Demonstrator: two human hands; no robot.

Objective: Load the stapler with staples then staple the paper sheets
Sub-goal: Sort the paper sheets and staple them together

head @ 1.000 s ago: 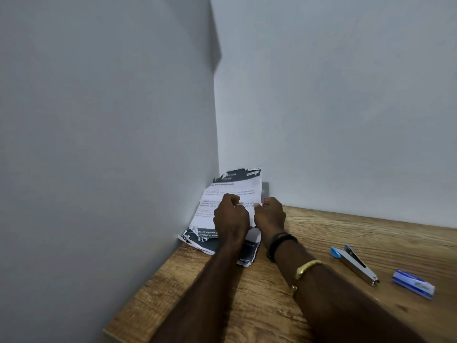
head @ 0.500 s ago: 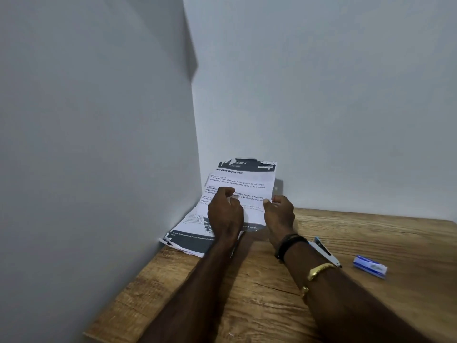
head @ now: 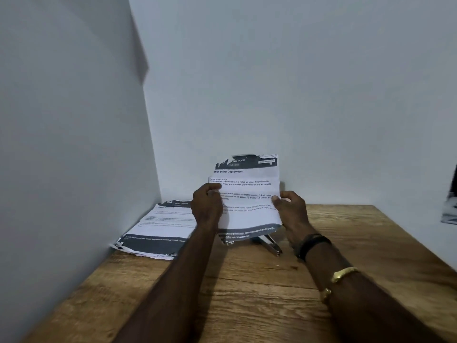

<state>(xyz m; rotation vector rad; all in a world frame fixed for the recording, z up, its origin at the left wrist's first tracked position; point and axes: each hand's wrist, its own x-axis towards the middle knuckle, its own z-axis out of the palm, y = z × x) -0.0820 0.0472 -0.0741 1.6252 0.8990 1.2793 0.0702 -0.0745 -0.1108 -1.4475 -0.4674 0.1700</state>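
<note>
A printed paper sheet (head: pixel 249 189) with a dark header and footer stands upright above the wooden table (head: pixel 247 293). My left hand (head: pixel 206 206) grips its left edge and my right hand (head: pixel 289 206) pinches its right edge. A stack of similar sheets (head: pixel 163 226) lies flat in the back left corner against the wall. The metal stapler (head: pixel 270 243) lies on the table just behind and below the held sheet, mostly hidden by it. The staple box is out of view.
White walls close the table on the left and at the back. A dark blurred object (head: pixel 451 206) shows at the right frame edge. The table's right edge runs diagonally toward the bottom right.
Both hands lifted one sheet off the corner stack and brought it right, upright over the stapler. The camera view shifted left, and the blue staple box left the frame.
</note>
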